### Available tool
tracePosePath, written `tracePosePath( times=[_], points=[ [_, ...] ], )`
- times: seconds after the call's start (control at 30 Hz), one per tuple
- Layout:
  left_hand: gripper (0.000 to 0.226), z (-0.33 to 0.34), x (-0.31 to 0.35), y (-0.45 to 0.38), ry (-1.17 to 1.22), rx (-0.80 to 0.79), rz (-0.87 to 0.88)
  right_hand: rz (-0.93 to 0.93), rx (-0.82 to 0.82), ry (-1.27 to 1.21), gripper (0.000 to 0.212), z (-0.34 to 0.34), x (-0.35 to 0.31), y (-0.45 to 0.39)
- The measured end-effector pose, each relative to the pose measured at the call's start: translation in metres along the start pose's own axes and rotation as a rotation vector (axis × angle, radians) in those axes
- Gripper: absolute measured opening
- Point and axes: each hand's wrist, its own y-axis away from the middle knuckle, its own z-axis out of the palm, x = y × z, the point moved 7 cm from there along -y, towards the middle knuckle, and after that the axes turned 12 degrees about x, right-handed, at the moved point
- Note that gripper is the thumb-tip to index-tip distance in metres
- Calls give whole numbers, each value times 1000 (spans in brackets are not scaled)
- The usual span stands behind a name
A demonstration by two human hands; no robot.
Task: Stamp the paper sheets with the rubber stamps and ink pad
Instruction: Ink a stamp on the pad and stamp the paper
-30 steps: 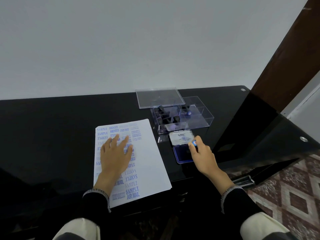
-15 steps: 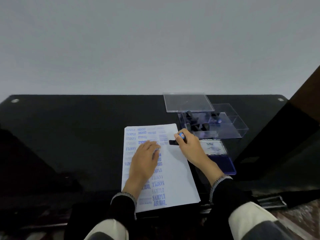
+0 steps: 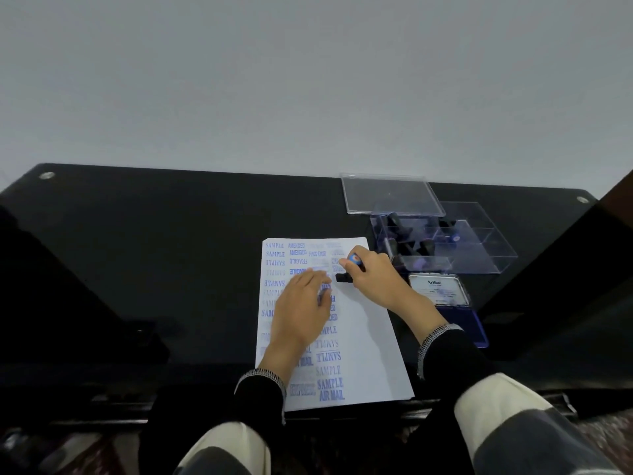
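A white paper sheet (image 3: 363, 337) covered with several blue stamped words lies on the black table (image 3: 171, 255). My left hand (image 3: 301, 308) rests flat on the sheet's middle, fingers straight. My right hand (image 3: 375, 277) grips a black rubber stamp (image 3: 344, 277) with a blue-topped handle, its base down on the upper right part of the sheet. The open blue ink pad (image 3: 455, 310) lies just right of the sheet.
A clear plastic box (image 3: 479, 248) holding several more black stamps stands behind the ink pad, its clear lid (image 3: 390, 193) lying at the back. The table's front edge runs just below the sheet. A dark panel rises at the right.
My right hand carried the stamp from the ink pad leftward to the upper right of the sheet and set it down. My left hand stayed on the paper.
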Motion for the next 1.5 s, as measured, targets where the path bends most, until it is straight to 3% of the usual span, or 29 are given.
tracePosePath(
  times=[0.8,1.23,1.37,1.5],
  points=[
    [35,-1,-1,1,-16,5,-7,-12,-19,89,19,10,-2,4],
    [38,2,-5,1,24,-11,-60,-65,-23,259,22,12,-8,6],
    [46,-6,-7,1,59,62,-129,-64,-2,293,20,12,-8,7],
    [45,-14,-13,-1,-82,166,-146,-66,4,286,22,14,-7,8]
  ],
)
